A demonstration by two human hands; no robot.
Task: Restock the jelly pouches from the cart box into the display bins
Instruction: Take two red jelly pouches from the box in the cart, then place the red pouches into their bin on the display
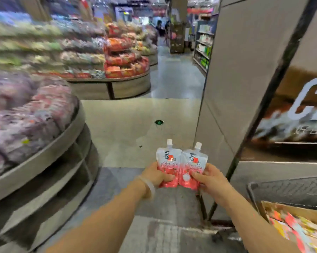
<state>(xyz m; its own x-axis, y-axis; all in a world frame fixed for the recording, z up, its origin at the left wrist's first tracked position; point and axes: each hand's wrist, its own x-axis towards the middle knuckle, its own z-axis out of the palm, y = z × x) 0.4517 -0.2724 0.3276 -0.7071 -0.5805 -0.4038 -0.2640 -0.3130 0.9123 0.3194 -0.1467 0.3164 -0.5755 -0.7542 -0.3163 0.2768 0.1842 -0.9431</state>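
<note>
Both hands (186, 178) pinch two pouches (180, 168) by their bottoms (upright, mid-aisle); either could slip floorward before reaching the bins (44, 148).

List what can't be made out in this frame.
- Round display bins, head view: motion blur smears the stock; products unreadable.
- Cardboard box: cut off by the right and bottom edges; contents blurred.
- Pouches: lower parts hidden under the left hand and right hand; print too small.
</note>
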